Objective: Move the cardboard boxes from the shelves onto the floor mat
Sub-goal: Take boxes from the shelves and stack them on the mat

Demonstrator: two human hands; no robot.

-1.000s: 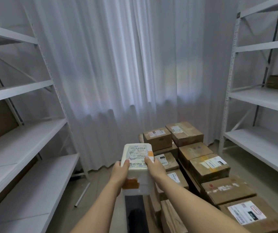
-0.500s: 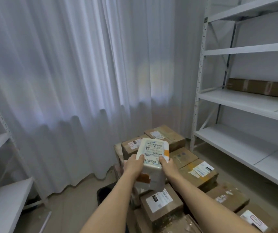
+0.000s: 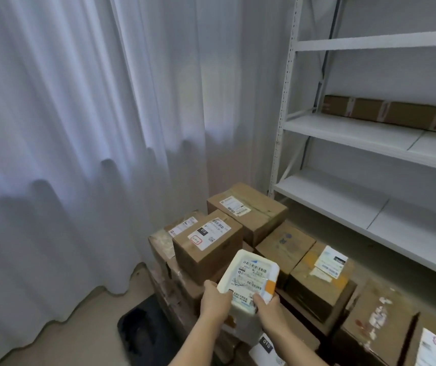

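Two hands grasp one white parcel (image 3: 248,282) by its near end: the left hand (image 3: 215,299) curls round its left edge, the right hand (image 3: 267,306) pinches its right corner beside an orange tape patch. It hovers above stacked brown cardboard boxes (image 3: 207,240), matte, taped, labelled. A dark floor mat (image 3: 143,328) lies beneath; white metal shelves (image 3: 370,133) stand right.

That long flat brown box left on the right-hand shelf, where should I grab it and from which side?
Take the long box from the open front of the shelf, one hand under each end. It lies lengthwise against the back wall, so a one-handed middle grip would probably let it tip.
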